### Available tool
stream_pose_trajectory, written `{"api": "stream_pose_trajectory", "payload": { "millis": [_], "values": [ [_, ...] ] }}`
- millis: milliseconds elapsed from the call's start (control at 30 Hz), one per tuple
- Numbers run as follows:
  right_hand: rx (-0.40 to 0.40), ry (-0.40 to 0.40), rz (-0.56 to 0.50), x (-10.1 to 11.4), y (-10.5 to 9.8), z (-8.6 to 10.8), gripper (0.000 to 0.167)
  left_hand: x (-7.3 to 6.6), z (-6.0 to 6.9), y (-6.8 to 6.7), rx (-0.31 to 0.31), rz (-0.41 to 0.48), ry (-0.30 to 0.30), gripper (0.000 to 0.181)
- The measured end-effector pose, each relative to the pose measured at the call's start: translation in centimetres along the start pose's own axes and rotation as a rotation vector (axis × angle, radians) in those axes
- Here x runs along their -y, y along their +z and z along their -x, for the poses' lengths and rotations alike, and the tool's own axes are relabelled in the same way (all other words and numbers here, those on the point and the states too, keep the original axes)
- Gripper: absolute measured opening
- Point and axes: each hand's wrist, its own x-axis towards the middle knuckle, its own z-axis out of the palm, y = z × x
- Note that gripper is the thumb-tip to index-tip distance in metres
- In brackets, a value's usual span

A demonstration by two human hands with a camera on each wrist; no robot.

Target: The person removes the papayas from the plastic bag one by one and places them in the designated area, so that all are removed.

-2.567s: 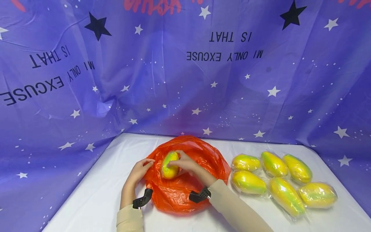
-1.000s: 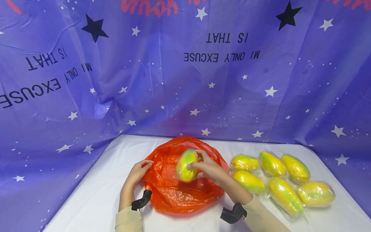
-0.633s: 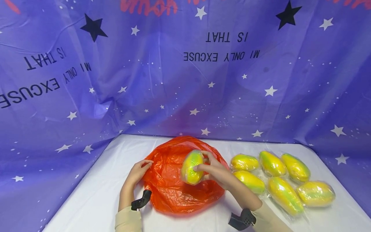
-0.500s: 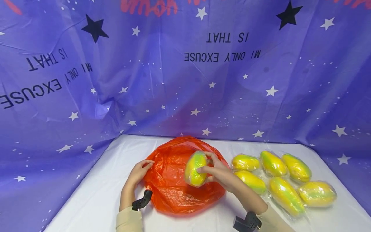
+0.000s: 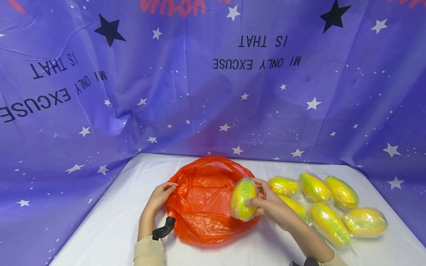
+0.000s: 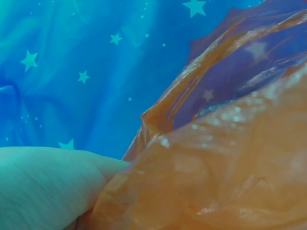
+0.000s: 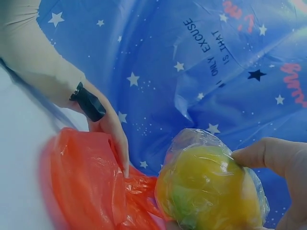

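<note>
In the head view, a red plastic bag (image 5: 203, 197) lies spread with its mouth facing up. My left hand (image 5: 158, 196) pinches the bag's left rim; the left wrist view shows the thumb (image 6: 53, 187) against the film. Over the bag's right edge, my right hand (image 5: 276, 208) grips a yellow-green mango (image 5: 242, 201) in clear plastic wrap. Fingers and thumb sit on the mango's right side, and it is held roughly upright. The right wrist view shows the wrapped mango (image 7: 206, 184) up close, its lower end cut off by the frame.
Several more wrapped mangoes (image 5: 329, 223) lie on the white tablecloth (image 5: 110, 221) to the right, one partly behind my right hand. A purple star-printed curtain (image 5: 199, 92) rises behind and to the left of the table.
My right hand has carried the mango from over the bag's left-middle rightward and nearer to me, to the bag's right edge. The left hand stays at the rim.
</note>
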Motion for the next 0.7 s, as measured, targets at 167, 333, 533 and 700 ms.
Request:
{"api": "stream_pose_trajectory", "payload": {
  "millis": [167, 333, 533, 700],
  "values": [
    [-0.062, 0.026, 0.048, -0.2, -0.9, 1.5, 0.077, 0.0, 0.0, 0.0, 0.001, -0.003, -0.005, 0.029],
    [-0.068, 0.031, 0.056, -0.9, -2.0, 2.7, 0.079, 0.0, -0.1, 0.0, -0.006, -0.011, -0.011, 0.029],
    [-0.076, 0.036, 0.061, -1.7, -3.1, 4.0, 0.08, 0.2, -0.1, 0.0, -0.002, -0.005, -0.014, 0.028],
    [-0.096, 0.07, 0.118, -2.3, -3.9, 5.2, 0.079, 0.1, -0.2, 0.1, -0.003, -0.007, -0.015, 0.028]
  ]
}}
